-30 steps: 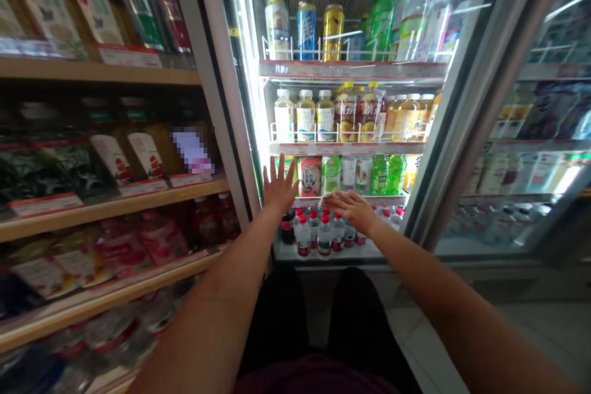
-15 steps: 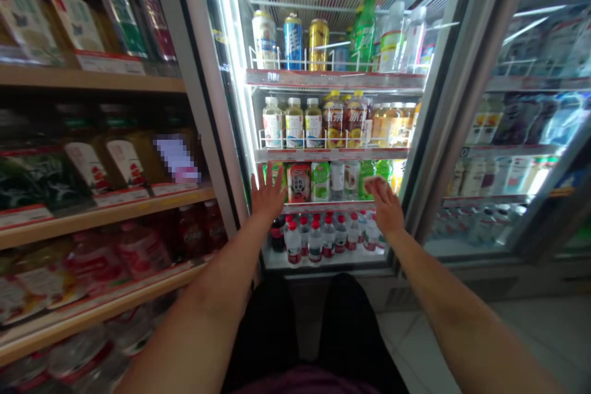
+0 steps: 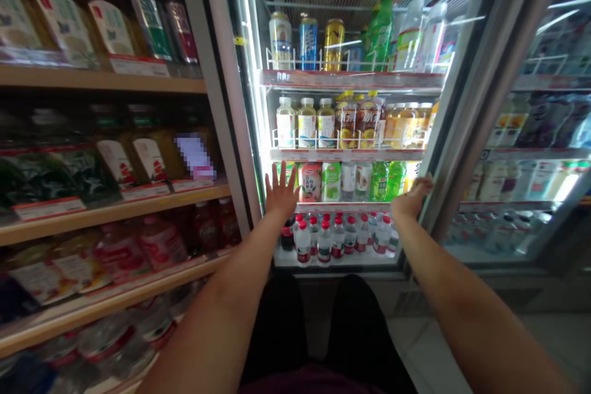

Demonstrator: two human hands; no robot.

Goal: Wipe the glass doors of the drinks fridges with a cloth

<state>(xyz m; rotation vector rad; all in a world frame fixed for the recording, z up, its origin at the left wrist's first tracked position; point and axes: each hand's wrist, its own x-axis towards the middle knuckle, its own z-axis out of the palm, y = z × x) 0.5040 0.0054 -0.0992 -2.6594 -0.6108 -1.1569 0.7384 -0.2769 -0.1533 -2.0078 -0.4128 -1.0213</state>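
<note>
My left hand [image 3: 282, 194] is raised with its fingers spread, in front of the left side of a lit drinks cooler. It holds nothing; whether its palm touches the glass I cannot tell. A red drink pack [image 3: 309, 183] shows just right of it. My right hand [image 3: 412, 198] is at the cooler's right side, its fingers bent together over the metal door frame [image 3: 436, 197]. Its fingertips are partly hidden. Green bottles [image 3: 388, 180] stand behind glass to the left of this hand. Small red-capped water bottles [image 3: 324, 240] fill the bottom shelf between both arms.
Wooden shelves [image 3: 106, 200] with juice bottles and price tags run close along the left. Cans [image 3: 333, 44] and bottles stand on the cooler's upper shelves. Another glass-fronted cooler [image 3: 517, 209] adjoins on the right. My legs [image 3: 277, 326] are below, over a tiled floor [image 3: 443, 351].
My right hand has moved right, from in front of the bottles to the door frame, and its fingers have turned outward. My left hand stays spread at the left side. The view has shifted slightly.
</note>
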